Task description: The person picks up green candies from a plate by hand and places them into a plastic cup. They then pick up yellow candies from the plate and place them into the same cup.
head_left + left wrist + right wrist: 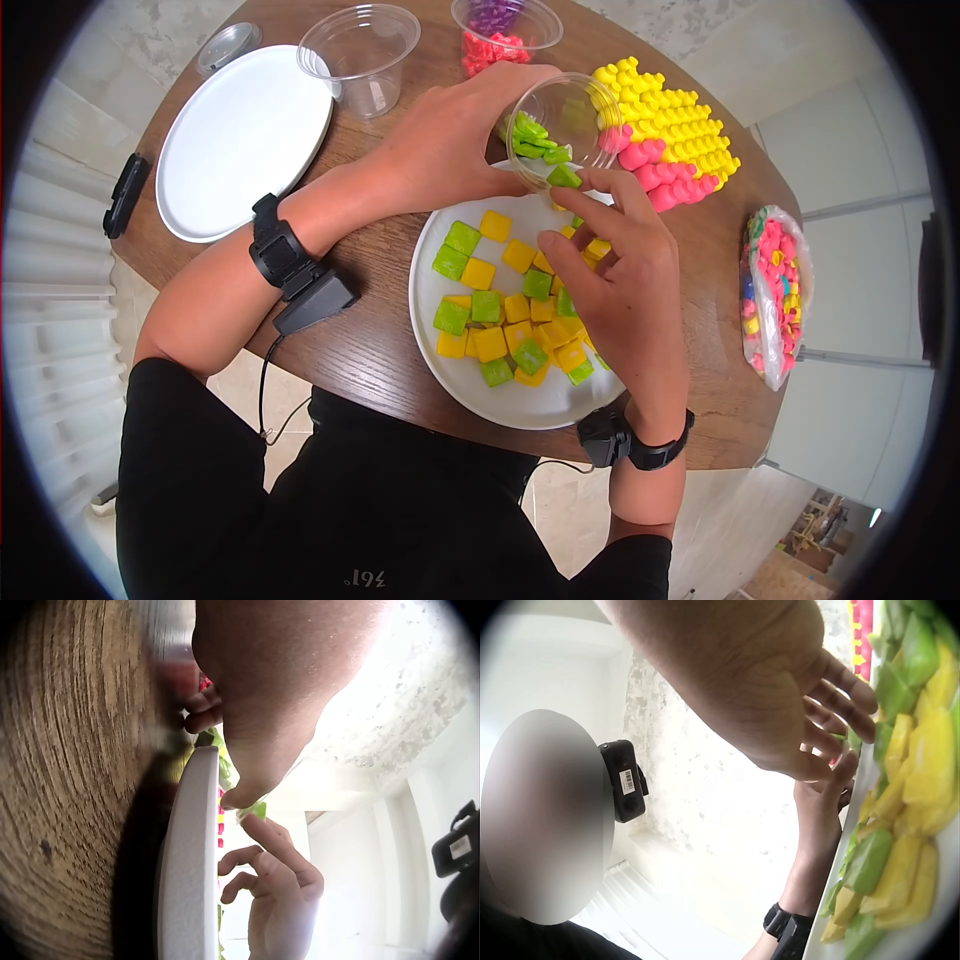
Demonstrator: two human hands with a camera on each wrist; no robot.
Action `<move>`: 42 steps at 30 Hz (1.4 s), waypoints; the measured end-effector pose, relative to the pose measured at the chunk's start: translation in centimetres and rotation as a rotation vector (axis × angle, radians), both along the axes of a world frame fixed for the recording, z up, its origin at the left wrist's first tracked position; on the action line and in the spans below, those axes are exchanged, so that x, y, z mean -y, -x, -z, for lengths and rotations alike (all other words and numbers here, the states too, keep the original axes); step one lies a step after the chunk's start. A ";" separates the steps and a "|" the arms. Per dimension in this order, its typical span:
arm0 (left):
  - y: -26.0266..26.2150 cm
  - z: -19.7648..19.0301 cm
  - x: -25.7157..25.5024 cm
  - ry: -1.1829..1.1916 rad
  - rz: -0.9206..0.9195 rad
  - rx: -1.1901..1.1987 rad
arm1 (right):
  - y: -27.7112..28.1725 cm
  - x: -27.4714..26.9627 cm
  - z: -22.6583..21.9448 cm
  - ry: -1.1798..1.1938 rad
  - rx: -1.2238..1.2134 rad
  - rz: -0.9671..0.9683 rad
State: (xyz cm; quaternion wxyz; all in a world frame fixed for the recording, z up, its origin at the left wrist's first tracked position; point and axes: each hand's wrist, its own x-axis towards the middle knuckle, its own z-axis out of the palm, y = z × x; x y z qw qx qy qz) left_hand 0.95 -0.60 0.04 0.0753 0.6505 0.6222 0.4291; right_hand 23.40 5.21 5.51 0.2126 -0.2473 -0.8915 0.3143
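Observation:
My left hand [450, 125] grips a clear plastic cup [590, 100], tipped over a white plate [435, 370]. Several small square green pieces [535, 135] lie inside the cup, and one green piece [564, 177] is at its lower rim. The right hand [630, 260] is over the plate, its index fingertip close to that piece and its thumb apart from the other fingers. Under it, green and yellow square pieces [911, 772] are scattered and partly stacked on the plate; the hand hides some in the head view. From the left wrist view, the right hand's fingers [274, 859] look loosely bent.
An oval white plate [240, 150] and an upright clear cup [365, 60] stand at the left. Behind is a cup [500, 45] with red and purple pieces. Rows of yellow and pink knobbed pieces [670, 125] and a filled plastic bag [775, 290] sit at the right.

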 end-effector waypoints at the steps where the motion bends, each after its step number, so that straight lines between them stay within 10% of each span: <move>1: 0.0 0.0 0.0 -0.011 -0.002 0.000 | 0.0 0.0 0.0 0.001 -0.010 0.002; 42: 0.1 0.2 0.0 -0.034 0.016 0.000 | -0.2 0.0 -0.4 -0.004 0.033 -0.066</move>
